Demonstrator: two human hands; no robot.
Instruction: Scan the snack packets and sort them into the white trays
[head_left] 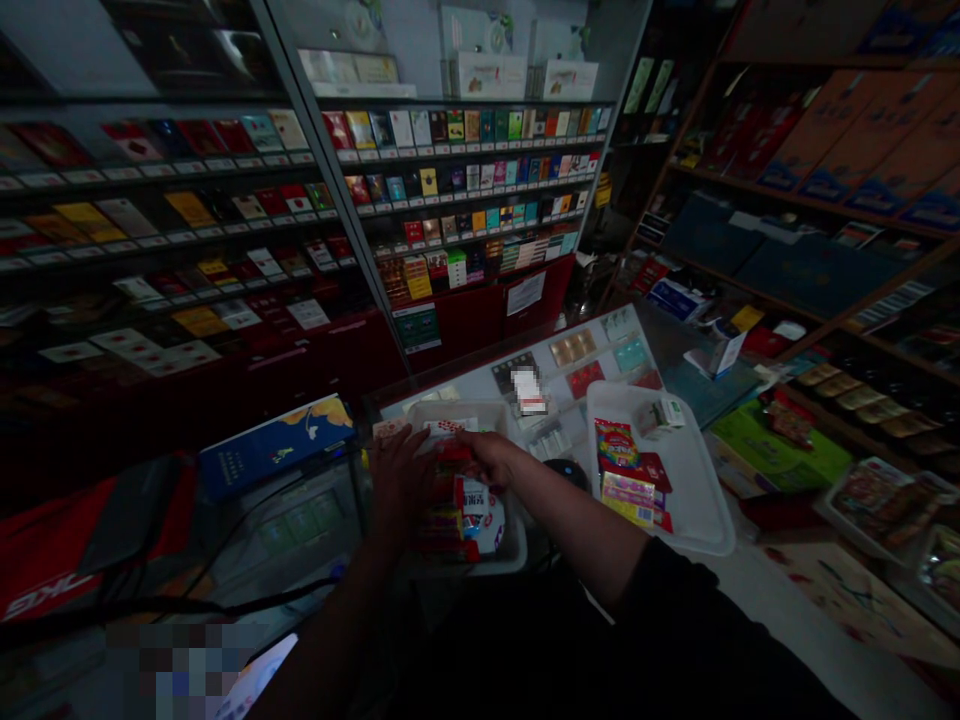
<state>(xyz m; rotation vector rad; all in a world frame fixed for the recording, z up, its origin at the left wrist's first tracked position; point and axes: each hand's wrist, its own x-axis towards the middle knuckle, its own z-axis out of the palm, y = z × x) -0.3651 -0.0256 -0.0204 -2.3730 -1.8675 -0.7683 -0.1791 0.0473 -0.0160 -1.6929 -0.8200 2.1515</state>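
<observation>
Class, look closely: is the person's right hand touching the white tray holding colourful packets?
Apart: the head view shows a plain gap between the right hand and the white tray.

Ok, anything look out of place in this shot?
A white carton leans tilted on a teal box right of the counter, unlike the neatly rowed cigarette packs on the shelves. The packets in the white plastic tray are heaped loosely too.

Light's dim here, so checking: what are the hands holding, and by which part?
The right hand seems to grip the top end of a red packet stack; the left hand lies spread against its side. Dim light leaves the grip uncertain.
</observation>
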